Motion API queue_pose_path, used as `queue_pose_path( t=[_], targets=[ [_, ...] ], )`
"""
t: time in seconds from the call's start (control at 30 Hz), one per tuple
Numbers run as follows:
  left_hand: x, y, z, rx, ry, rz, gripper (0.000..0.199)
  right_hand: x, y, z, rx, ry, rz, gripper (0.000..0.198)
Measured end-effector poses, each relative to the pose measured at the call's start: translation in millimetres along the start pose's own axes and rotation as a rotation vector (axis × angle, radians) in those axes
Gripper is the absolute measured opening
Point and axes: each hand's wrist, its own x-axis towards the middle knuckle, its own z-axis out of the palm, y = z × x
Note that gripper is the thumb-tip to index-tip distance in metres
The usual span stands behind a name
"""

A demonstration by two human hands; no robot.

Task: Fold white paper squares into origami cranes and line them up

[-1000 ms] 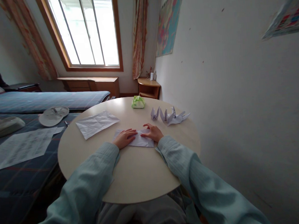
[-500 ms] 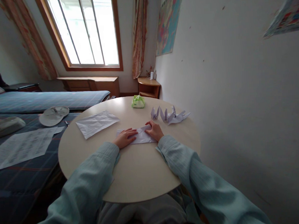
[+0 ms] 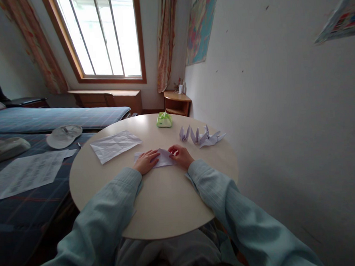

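A folded sheet of white paper (image 3: 164, 159) lies on the round table (image 3: 164, 206) between my hands. My left hand (image 3: 148, 160) rests flat across its left part, fingers stretched out and pressing it down. At the right end, my right hand (image 3: 181, 156) pinches the paper's edge between thumb and fingers. Part of the sheet is hidden under both hands. Behind my right hand stand several folded paper cranes (image 3: 206, 138). A creased, unfolded paper sheet (image 3: 115, 145) lies to the left of my left hand.
A green tissue pack (image 3: 164, 120) sits near the table's far edge. To the left, a bed (image 3: 28, 210) holds printed sheets (image 3: 29, 174), a pale cap (image 3: 64, 136) and a pen (image 3: 79, 145). The white wall (image 3: 274, 135) runs along the right side.
The right end of the paper has been folded over to the left, so the sheet looks shorter. My right hand has moved slightly left with it; my left hand stays on the paper.
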Motion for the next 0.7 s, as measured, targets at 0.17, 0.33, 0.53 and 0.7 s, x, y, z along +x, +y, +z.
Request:
queue_pose_path(
  t=[0.17, 0.33, 0.53, 0.7],
  targets=[
    [0.5, 0.3, 0.9, 0.015, 0.056, -0.076, 0.045, -3.2, -1.3, 1.2, 0.048, -0.084, -0.068, 0.015],
    [0.4, 1.8, 0.5, 0.031, 0.067, -0.081, 0.04, -4.4, -1.9, 0.2, 0.014, -0.211, -0.095, 0.019],
    [0.4, 2.3, 1.0, 0.035, 0.07, -0.081, 0.043, -4.2, -3.5, -0.6, 0.027, -0.252, -0.113, 0.018],
    [-0.1, 2.6, -0.7, 0.037, 0.048, -0.08, 0.049, -3.5, -4.8, -1.7, 0.038, -0.277, -0.095, 0.013]
  ],
)
